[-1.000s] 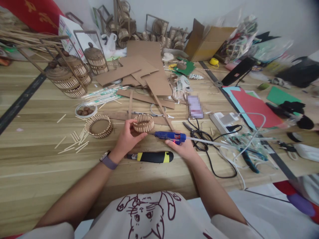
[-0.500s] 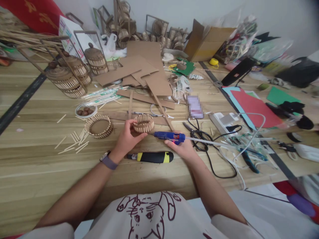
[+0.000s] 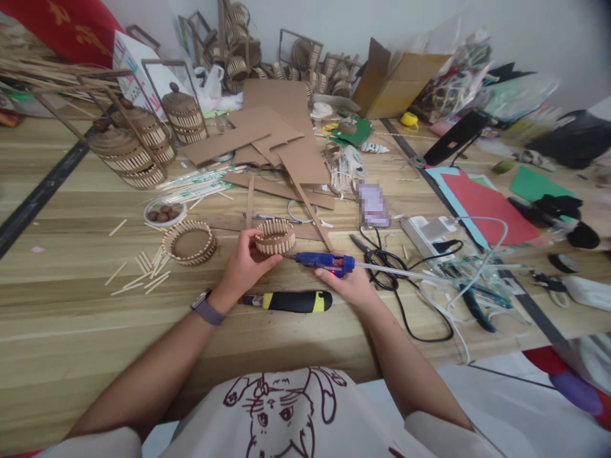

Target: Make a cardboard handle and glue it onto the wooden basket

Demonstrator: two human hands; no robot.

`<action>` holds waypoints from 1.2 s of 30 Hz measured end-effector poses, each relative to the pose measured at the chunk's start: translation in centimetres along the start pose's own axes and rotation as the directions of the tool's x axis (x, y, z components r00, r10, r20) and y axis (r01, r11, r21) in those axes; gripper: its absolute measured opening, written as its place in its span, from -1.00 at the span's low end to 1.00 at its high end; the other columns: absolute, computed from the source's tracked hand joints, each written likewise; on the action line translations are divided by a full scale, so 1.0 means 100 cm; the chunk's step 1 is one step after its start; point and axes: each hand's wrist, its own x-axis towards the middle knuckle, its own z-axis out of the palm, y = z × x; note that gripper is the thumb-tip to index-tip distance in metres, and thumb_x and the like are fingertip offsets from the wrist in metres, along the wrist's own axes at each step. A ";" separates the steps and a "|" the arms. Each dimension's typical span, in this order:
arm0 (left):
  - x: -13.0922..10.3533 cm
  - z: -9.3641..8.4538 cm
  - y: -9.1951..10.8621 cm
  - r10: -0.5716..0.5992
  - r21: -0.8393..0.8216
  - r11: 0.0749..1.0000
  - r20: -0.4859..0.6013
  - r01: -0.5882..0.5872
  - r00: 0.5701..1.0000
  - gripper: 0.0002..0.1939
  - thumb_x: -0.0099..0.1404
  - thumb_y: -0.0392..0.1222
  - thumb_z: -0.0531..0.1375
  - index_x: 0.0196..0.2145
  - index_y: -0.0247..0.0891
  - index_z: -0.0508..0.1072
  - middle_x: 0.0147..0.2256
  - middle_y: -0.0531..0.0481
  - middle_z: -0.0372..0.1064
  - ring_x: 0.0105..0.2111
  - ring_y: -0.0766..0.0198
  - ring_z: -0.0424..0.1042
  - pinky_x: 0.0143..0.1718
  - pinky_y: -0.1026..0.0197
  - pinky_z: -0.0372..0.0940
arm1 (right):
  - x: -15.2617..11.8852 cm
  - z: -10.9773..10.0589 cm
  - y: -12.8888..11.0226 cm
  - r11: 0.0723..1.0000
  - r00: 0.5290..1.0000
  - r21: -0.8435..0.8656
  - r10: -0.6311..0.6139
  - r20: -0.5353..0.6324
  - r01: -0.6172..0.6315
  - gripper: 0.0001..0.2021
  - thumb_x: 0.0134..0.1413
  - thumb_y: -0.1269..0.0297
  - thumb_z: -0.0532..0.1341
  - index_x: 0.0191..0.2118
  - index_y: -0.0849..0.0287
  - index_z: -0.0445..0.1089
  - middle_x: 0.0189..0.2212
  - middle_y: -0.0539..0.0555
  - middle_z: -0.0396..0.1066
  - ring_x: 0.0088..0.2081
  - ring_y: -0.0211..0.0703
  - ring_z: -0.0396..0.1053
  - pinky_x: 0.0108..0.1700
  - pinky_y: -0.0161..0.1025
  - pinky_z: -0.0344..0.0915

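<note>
**Glue Gun Meets Slatted Ring**

Cardboard sheets (image 3: 305, 152) are covering part of a wooden tabletop (image 3: 95, 343), and a utility knife (image 3: 296, 301) is lying nearer the wearer. The right hand (image 3: 351, 286) is closing around a blue glue gun (image 3: 322, 261); the left hand (image 3: 245, 267) is pinching a small slatted ring (image 3: 277, 243) between thumb and fingers. The nozzle (image 3: 289, 256) is pointing at its base, suggesting gluing.
</note>
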 end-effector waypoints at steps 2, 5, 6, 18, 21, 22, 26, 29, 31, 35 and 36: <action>0.000 0.000 0.001 -0.009 0.009 1.000 0.001 0.009 1.000 -0.38 0.13 0.03 0.40 0.02 -0.16 0.22 0.00 -0.17 0.40 -0.03 0.05 0.48 0.02 -0.06 0.39 | 0.000 0.000 -0.001 1.000 1.000 0.006 0.000 0.000 0.000 -0.67 -0.03 -0.09 0.36 -0.39 0.09 0.48 -0.38 0.13 0.54 -0.16 0.13 0.49 -0.15 -0.02 0.43; 0.000 0.000 0.002 -0.017 0.012 1.000 -0.001 0.017 1.000 -0.38 0.12 0.03 0.41 0.02 -0.17 0.22 0.00 -0.17 0.40 -0.03 0.04 0.48 0.01 -0.07 0.39 | 0.000 0.000 0.000 1.000 1.000 0.009 0.003 0.001 -0.003 -0.67 -0.03 -0.10 0.35 -0.39 0.09 0.48 -0.39 0.12 0.53 -0.16 0.13 0.49 -0.16 -0.03 0.43; 0.000 0.000 0.002 -0.017 0.009 1.000 -0.002 0.017 1.000 -0.38 0.12 0.03 0.41 0.02 -0.17 0.22 0.00 -0.17 0.40 -0.04 0.04 0.49 0.00 -0.06 0.39 | 0.000 0.001 0.001 1.000 1.000 0.007 0.004 0.000 -0.004 -0.67 -0.03 -0.10 0.35 -0.39 0.09 0.48 -0.39 0.12 0.53 -0.16 0.12 0.49 -0.16 -0.04 0.43; 0.001 0.000 0.002 -0.014 0.009 1.000 -0.014 0.014 1.000 -0.39 0.12 0.03 0.40 0.01 -0.16 0.23 -0.03 -0.14 0.41 -0.09 0.08 0.51 -0.03 -0.03 0.41 | 0.002 -0.003 -0.003 0.989 0.994 -0.111 -0.106 -0.037 0.101 -0.65 0.00 -0.11 0.34 -0.46 0.08 0.42 -0.48 0.09 0.46 -0.27 0.08 0.46 -0.05 0.05 0.37; 0.001 -0.001 0.000 0.000 0.017 1.000 -0.015 0.000 1.000 -0.42 0.14 0.01 0.38 0.00 -0.16 0.22 -0.05 -0.14 0.42 -0.11 0.11 0.52 -0.04 -0.01 0.43 | 0.003 -0.007 -0.003 0.992 0.985 -0.110 -0.077 -0.154 0.060 -0.62 -0.07 -0.13 0.38 -0.49 0.08 0.40 -0.49 0.10 0.45 -0.30 0.08 0.44 -0.03 0.10 0.36; 0.002 -0.001 0.000 0.013 0.029 0.999 -0.016 -0.012 1.000 -0.43 0.14 0.01 0.38 0.00 -0.17 0.22 -0.05 -0.13 0.42 -0.11 0.11 0.52 -0.04 -0.01 0.43 | 0.003 -0.008 -0.003 0.998 0.975 -0.066 -0.037 -0.220 0.022 -0.61 -0.10 -0.15 0.39 -0.46 0.09 0.41 -0.46 0.12 0.46 -0.29 0.09 0.44 -0.03 0.10 0.37; 0.003 -0.004 0.001 0.084 0.173 0.982 -0.034 -0.077 0.996 -0.44 0.14 -0.03 0.38 -0.01 -0.18 0.23 0.00 -0.19 0.42 -0.09 0.06 0.52 -0.03 -0.05 0.43 | 0.008 -0.011 -0.002 0.956 0.947 0.267 0.189 -0.261 -0.117 -0.60 -0.10 -0.15 0.37 -0.36 0.11 0.45 -0.40 0.11 0.51 -0.28 0.03 0.45 -0.13 0.00 0.41; 0.004 -0.007 0.006 0.173 0.354 0.922 -0.019 -0.155 0.985 -0.50 0.17 -0.09 0.36 -0.01 -0.19 0.27 0.06 -0.25 0.40 0.06 -0.04 0.46 0.07 -0.14 0.37 | 0.013 -0.015 -0.002 0.818 0.952 0.522 0.304 -0.031 -0.244 -0.65 -0.17 0.01 0.40 -0.29 0.13 0.49 -0.36 0.07 0.52 -0.38 -0.12 0.41 -0.28 -0.13 0.39; 0.004 -0.008 0.011 0.223 0.439 0.873 0.031 -0.214 0.974 -0.50 0.19 -0.14 0.35 0.03 -0.19 0.29 0.15 -0.28 0.34 0.20 -0.10 0.33 0.19 -0.19 0.26 | 0.015 -0.019 -0.001 0.720 0.942 0.614 0.304 0.140 -0.323 -0.64 -0.26 0.17 0.42 -0.24 0.14 0.49 -0.27 0.08 0.52 -0.39 -0.18 0.39 -0.33 -0.19 0.37; -0.003 -0.017 0.018 0.246 0.528 0.806 0.111 -0.267 0.963 -0.31 0.16 -0.15 0.37 0.19 -0.20 0.22 0.32 -0.33 0.11 0.34 -0.17 0.11 0.30 -0.26 0.09 | 0.015 -0.024 0.003 0.633 0.922 0.671 0.275 0.271 -0.386 -0.59 -0.36 0.38 0.39 -0.22 0.12 0.46 -0.11 0.09 0.50 -0.29 -0.20 0.42 -0.27 -0.21 0.41; -0.006 -0.021 0.019 0.255 0.544 0.795 0.103 -0.269 0.962 -0.26 0.16 -0.12 0.37 0.22 -0.21 0.20 0.33 -0.35 0.07 0.34 -0.19 0.10 0.30 -0.27 0.08 | 0.014 -0.025 0.004 0.624 0.923 0.681 0.269 0.275 -0.384 -0.58 -0.37 0.41 0.38 -0.21 0.11 0.44 -0.09 0.09 0.49 -0.27 -0.20 0.42 -0.25 -0.20 0.42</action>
